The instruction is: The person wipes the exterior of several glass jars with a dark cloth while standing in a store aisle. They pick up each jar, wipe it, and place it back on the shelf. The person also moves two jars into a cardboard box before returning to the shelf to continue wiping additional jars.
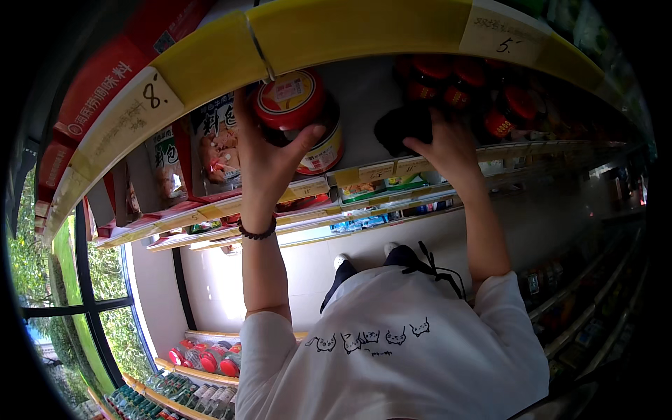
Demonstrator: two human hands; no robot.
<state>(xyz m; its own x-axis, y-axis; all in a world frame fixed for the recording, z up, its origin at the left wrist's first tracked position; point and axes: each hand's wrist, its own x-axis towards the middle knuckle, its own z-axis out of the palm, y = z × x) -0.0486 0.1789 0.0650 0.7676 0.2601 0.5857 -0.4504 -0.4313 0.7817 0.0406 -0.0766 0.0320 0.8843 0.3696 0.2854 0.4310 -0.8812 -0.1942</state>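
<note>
On a shop shelf, my left hand (268, 152) is against a large jar (289, 100) with a red lid, its thumb apart across the jar's front; whether it grips the jar is hard to tell. Beneath that jar is another one with a yellow label (325, 152). My right hand (446, 147) is closed on a dark cloth (401, 128) resting on the shelf board. Smaller red-lidded jars (467, 73) are grouped behind and to the right of this hand. At the left, seasoning packets (218, 147) stand in red boxes.
A yellow shelf edge (362, 31) with handwritten price tags runs above my hands. Lower shelves (310, 215) hold packaged goods. Windows are at the left, bottles (210, 396) at the lower left, and another stocked rack (577, 315) at the right.
</note>
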